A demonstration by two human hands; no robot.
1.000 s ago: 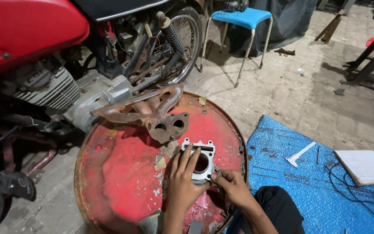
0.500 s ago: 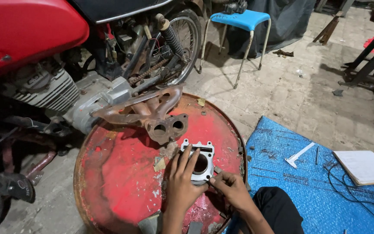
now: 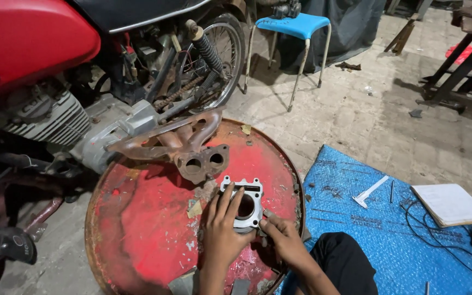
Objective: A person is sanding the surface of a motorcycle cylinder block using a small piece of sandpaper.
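Left hand (image 3: 220, 229) lies flat, fingers spread; right hand (image 3: 282, 240) curled beside it

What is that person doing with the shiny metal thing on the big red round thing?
A person sits by a red motorcycle and works on a silver metal engine cylinder block lying flat on a round, rusty red drum lid. The left hand presses down on the block, fingers across its round hole. The right hand touches its lower right edge. A rusty brown exhaust manifold lies just behind it, and a white caliper rests on the blue mat.
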